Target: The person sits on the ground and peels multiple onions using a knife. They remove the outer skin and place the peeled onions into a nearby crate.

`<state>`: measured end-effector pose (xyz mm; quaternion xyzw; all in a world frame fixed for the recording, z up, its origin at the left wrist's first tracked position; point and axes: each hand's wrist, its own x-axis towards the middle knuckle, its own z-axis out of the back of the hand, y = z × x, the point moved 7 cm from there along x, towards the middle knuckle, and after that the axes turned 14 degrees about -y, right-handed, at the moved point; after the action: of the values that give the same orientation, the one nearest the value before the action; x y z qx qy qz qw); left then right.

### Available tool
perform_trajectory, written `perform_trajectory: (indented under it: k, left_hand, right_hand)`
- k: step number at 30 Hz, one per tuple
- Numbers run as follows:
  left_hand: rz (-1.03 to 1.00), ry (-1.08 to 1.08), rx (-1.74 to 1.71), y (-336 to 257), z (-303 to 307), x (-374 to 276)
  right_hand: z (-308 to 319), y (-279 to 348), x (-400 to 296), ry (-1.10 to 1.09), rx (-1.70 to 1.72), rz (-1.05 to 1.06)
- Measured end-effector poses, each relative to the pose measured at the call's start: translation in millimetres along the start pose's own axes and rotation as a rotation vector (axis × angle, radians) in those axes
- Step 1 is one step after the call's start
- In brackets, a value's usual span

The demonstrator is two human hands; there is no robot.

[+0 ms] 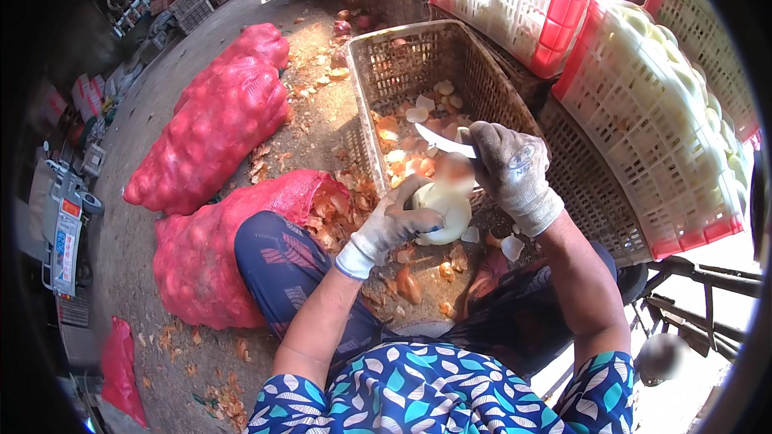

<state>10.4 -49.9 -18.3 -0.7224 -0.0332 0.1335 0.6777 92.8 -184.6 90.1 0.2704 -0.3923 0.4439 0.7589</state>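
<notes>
In a worn, grey-white work glove, my left hand (398,217) is closed around a pale peeled onion (445,211), held low by the near edge of a plastic crate (369,102). A blurred patch covers the onion's upper part. My right hand (509,163), gloved too, grips a knife with a curved blade (443,141) that points left over the crate. The knife's handle is mostly hidden in the fist. Onion skins (416,160) and a few pale pieces lie inside the crate. Loose skins and a brown onion piece (409,284) are on the ground between my legs.
Red mesh sacks of onions (211,126) lie at the left; an open one (211,259) rests by my left knee. White and red crates (651,120), one full of peeled onions (681,54), are stacked at the right. Red onions (342,28) lie beyond the crate. A parked vehicle (63,235) is far left.
</notes>
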Motion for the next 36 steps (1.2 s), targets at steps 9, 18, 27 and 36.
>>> perform_trajectory:
  k: [9, 18, 27, 36]
  left_hand:
    - [-0.129, -0.083, -0.066, -9.2, 2.7, -3.8]
    - [-0.458, -0.263, 0.161, -30.0, 20.7, -0.7]
    - [-0.322, -0.221, 0.102, -34.1, 22.4, -3.9]
    - [-0.433, -0.228, 0.167, -38.0, 23.1, -8.2]
  right_hand:
    - [11.7, -73.6, -6.1, 0.37, 0.133, -0.761]
    - [13.7, 11.2, -9.1, 0.411, 0.16, -0.028]
    - [-7.8, 24.9, -21.8, 0.632, 0.0, 0.053]
    - [1.0, 5.1, -13.2, 0.383, 0.106, -0.063]
